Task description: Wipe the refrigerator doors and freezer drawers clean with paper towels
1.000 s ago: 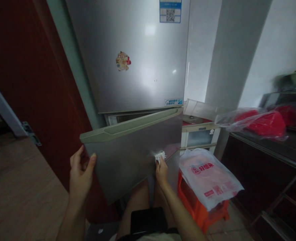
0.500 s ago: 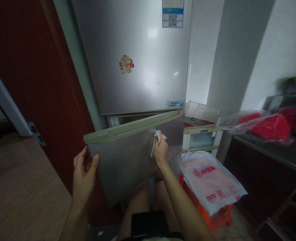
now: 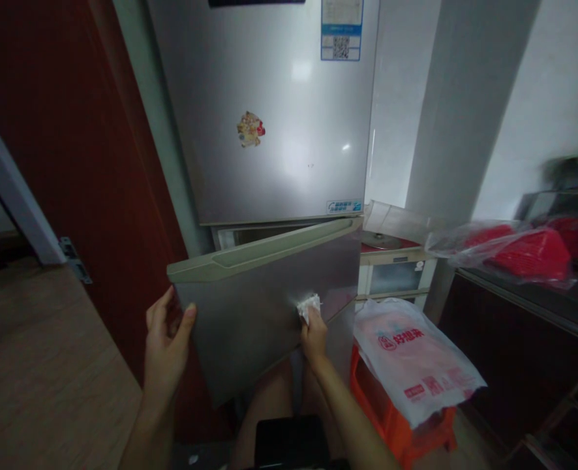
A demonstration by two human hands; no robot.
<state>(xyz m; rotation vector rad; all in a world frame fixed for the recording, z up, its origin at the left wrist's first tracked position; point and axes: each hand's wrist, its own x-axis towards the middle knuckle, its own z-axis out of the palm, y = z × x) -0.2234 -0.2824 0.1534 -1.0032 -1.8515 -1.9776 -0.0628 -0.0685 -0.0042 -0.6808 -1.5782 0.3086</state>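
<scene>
The lower door (image 3: 250,313) of a silver fridge (image 3: 279,150) stands partly open, its pale handle edge on top. My left hand (image 3: 168,329) grips the door's free left edge, thumb on the front and fingers behind it. A crumpled white cloth (image 3: 309,307) is pinched in my right hand (image 3: 314,333), pressed against the door's front face, right of its middle. A narrow gap above the door shows a little of the compartment; its contents are hidden.
On the right, a white plastic bag (image 3: 413,359) lies on an orange stool (image 3: 399,424). Behind is a small white cabinet (image 3: 396,274). Red items in clear plastic (image 3: 528,251) rest on a dark counter (image 3: 538,307). A red-brown door (image 3: 98,196) stands left.
My right hand has moved down the door's face with the cloth. My left hand keeps its hold on the edge. The view has shifted slightly.
</scene>
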